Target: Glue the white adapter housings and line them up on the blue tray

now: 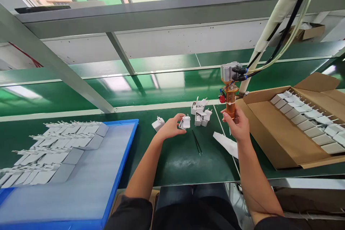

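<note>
My left hand [170, 128] pinches a small white plug adapter housing [185, 122] between thumb and fingers, just above the green bench. My right hand [240, 126] is closed around the lower part of an orange dispensing valve [230, 97], whose thin tip points down at the bench. The two hands are apart, so the tip does not touch the housing. Beside my left hand lies a single white housing [158, 123]. A small cluster of open white housings [201, 111] sits between my hands, farther back. Black tweezers [197, 142] lie in front of me.
At the left, a blue-rimmed tray [129, 151] carries rows of white adapter housings [64, 151]. An open cardboard box [266, 129] on the right holds more. Crumpled white paper [226, 144] lies near my right wrist. Hoses [280, 39] rise from the valve.
</note>
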A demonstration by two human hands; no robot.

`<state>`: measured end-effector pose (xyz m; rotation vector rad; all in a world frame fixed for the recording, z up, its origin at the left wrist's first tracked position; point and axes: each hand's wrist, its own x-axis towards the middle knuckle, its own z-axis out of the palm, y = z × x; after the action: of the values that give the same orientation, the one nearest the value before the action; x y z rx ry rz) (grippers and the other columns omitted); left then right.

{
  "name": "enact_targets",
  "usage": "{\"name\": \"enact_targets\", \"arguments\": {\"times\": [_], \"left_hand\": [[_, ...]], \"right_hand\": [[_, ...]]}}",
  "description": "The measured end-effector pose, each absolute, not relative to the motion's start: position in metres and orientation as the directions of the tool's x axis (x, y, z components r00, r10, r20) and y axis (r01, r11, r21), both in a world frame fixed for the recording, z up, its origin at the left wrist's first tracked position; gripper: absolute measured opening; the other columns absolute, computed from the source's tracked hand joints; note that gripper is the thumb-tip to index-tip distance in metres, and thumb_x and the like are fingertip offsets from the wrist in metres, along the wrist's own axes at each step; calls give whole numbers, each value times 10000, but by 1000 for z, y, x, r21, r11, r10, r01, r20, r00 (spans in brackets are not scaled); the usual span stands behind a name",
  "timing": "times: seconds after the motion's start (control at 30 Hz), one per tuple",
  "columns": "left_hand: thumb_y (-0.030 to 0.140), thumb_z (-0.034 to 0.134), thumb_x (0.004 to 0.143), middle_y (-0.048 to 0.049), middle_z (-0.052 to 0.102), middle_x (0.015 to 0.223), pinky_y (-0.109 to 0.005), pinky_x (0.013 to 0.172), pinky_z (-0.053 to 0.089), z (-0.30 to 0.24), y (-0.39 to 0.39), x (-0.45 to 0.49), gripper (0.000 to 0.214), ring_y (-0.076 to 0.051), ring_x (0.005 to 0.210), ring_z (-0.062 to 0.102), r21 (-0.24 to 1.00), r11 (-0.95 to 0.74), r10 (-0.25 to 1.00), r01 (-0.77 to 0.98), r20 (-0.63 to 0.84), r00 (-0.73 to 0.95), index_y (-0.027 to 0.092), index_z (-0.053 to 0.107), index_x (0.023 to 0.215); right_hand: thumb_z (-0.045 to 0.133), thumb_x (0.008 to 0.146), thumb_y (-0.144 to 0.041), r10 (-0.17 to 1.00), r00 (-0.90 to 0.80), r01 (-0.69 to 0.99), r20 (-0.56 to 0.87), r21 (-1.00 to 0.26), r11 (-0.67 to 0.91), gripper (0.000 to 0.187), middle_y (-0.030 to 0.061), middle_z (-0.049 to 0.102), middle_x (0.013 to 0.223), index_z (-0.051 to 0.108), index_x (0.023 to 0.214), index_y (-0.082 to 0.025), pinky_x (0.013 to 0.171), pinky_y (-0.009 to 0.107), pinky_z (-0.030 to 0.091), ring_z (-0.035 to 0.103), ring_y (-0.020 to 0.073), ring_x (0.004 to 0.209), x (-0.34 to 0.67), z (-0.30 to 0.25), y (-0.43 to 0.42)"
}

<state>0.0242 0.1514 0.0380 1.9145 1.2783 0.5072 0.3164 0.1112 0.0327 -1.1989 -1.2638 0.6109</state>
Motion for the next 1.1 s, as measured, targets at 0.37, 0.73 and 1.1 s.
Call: {"name": "enact_targets", "arguments": {"times": [0.37,0.73,1.1], "left_hand": [[339,792,788,-126,520,1510,-461,1156,435,12,5,0,734,-297,1398,488,838,-273,867,472,3,498,273,501,1458],[454,486,999,-122,656,1333,-379,909,582,-16,-25,16,344,-229,1115,680,918,-133,991,374,120,59,228,635,1210],[432,762,849,-116,588,1442,-496,991,441,-18,-22,39,528,-328,1245,537,587,-317,944,745,122,305,252,613,1323]], "right_hand": [[660,883,-410,926,119,80,358,-933,351,344,30,685,1005,549,1169,-255,619,286,550,583,123,668,282,63,63],[703,866,-465,920,94,22,381,-924,381,307,-26,592,812,523,996,-253,487,242,463,515,92,557,223,82,32],[742,834,-414,905,54,4,421,-907,422,334,-40,599,791,485,991,-270,491,253,496,520,90,516,186,92,18]]}}
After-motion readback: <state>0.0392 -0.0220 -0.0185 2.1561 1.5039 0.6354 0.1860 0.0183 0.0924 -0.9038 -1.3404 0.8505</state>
